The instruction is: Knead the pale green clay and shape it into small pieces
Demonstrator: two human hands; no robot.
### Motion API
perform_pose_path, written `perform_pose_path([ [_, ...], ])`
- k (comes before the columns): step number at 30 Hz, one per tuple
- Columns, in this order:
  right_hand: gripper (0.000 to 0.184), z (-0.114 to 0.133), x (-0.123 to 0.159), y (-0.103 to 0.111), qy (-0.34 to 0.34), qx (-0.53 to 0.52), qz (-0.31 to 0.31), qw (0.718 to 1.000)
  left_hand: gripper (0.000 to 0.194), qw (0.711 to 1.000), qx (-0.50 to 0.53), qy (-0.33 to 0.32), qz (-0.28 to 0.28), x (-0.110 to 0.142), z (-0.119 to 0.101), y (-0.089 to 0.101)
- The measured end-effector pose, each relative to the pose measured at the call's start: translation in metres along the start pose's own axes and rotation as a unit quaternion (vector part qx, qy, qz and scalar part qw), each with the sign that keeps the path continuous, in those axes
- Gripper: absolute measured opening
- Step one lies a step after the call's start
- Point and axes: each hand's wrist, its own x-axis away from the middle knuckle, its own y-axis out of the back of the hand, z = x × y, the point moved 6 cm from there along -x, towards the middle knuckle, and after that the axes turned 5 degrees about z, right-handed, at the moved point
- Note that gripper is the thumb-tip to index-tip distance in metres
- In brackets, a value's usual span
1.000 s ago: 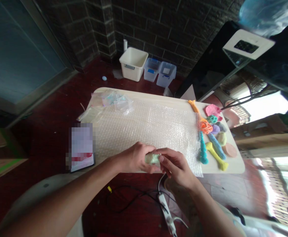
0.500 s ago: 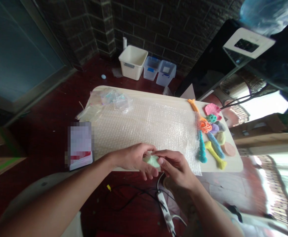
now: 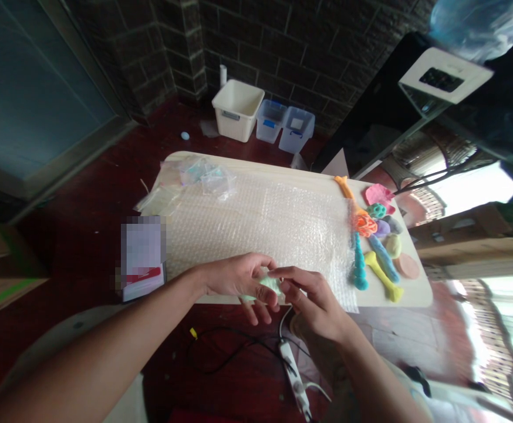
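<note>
Just over the table's near edge, my left hand (image 3: 241,281) cradles a pale green lump of modelling clay (image 3: 270,285), its thumb across the front and its fingers bent round beneath. The thumb and index finger of my right hand (image 3: 311,296) pinch the clay's right side. Part of the lump is hidden behind my fingers. Below both hands lies a sheet of bubble wrap (image 3: 256,229), spread over the pale table (image 3: 421,294).
Coloured clay shapes stand at the right: a yellow bone shape (image 3: 384,276), a teal bumpy stick (image 3: 359,264), an orange tangle (image 3: 364,224). Plastic bags (image 3: 215,179) lie back left. A power strip (image 3: 294,376) and cables are on the floor below; a white basket (image 3: 236,111) stands behind.
The fingers of my left hand have shifted round the clay, its thumb now lying further across it. My right fingertips have moved slightly at the clay's edge.
</note>
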Motion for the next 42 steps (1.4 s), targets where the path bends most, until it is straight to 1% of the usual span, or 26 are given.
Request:
perform_pose_path([
  [2,0.03,-0.008,-0.001,0.003,-0.015,-0.042,-0.012,0.999,0.054,0.998,-0.012,-0.033,-0.06,-0.002,-0.006,0.008],
  [5,0.027,-0.019,-0.005,0.008,-0.015,-0.104,-0.06,0.993,0.047,0.982,-0.029,-0.098,-0.161,-0.003,-0.014,0.019],
  [7,0.024,-0.026,-0.009,0.008,-0.013,-0.132,-0.085,0.988,0.047,0.969,-0.042,-0.133,-0.205,-0.005,-0.016,0.024],
  [9,0.022,-0.03,-0.013,0.006,-0.006,-0.153,-0.114,0.981,0.049,0.959,-0.058,-0.157,-0.229,-0.008,-0.016,0.026],
  [12,0.019,-0.031,-0.017,0.002,0.013,-0.197,-0.145,0.97,0.051,0.951,-0.072,-0.181,-0.239,-0.009,-0.015,0.027],
  [14,0.018,-0.03,-0.019,-0.001,0.019,-0.221,-0.145,0.964,0.05,0.949,-0.074,-0.19,-0.24,-0.008,-0.015,0.028],
  [16,0.017,-0.028,-0.02,-0.003,0.022,-0.216,-0.139,0.966,0.049,0.949,-0.07,-0.19,-0.243,-0.007,-0.015,0.028],
  [18,0.019,-0.025,-0.019,-0.003,0.03,-0.175,-0.141,0.974,0.049,0.949,-0.063,-0.182,-0.25,-0.007,-0.013,0.029],
  [21,0.027,-0.021,-0.017,-0.002,0.039,-0.076,-0.147,0.985,0.05,0.947,-0.045,-0.164,-0.271,-0.008,-0.008,0.031],
  [24,0.032,-0.021,-0.015,-0.002,0.024,-0.004,-0.139,0.99,0.052,0.945,-0.019,-0.155,-0.288,-0.009,-0.005,0.033],
  [27,0.031,-0.019,-0.013,-0.001,0.01,0.019,-0.118,0.993,0.052,0.944,0.003,-0.15,-0.293,-0.011,-0.004,0.034],
  [30,0.025,-0.012,-0.011,0.004,0.031,0.007,-0.116,0.993,0.051,0.943,0.017,-0.149,-0.296,-0.011,-0.005,0.032],
  [32,0.024,-0.007,-0.01,0.004,0.047,0.014,-0.109,0.993,0.049,0.939,0.017,-0.156,-0.307,-0.01,-0.006,0.032],
  [34,0.029,-0.005,-0.01,0.003,0.054,0.052,-0.093,0.993,0.048,0.933,0.001,-0.163,-0.32,-0.008,-0.007,0.032],
  [36,0.038,-0.004,-0.011,0.0,0.052,0.111,-0.075,0.99,0.048,0.929,-0.021,-0.17,-0.328,-0.005,-0.01,0.032],
  [39,0.052,-0.004,-0.012,-0.005,0.048,0.188,-0.048,0.98,0.047,0.929,-0.041,-0.159,-0.331,-0.001,-0.011,0.032],
  [40,0.055,-0.003,-0.012,-0.007,0.053,0.197,-0.035,0.978,0.047,0.931,-0.043,-0.146,-0.331,0.001,-0.01,0.033],
  [42,0.058,-0.001,-0.012,-0.01,0.069,0.176,-0.01,0.982,0.047,0.936,-0.045,-0.117,-0.329,0.002,-0.008,0.033],
])
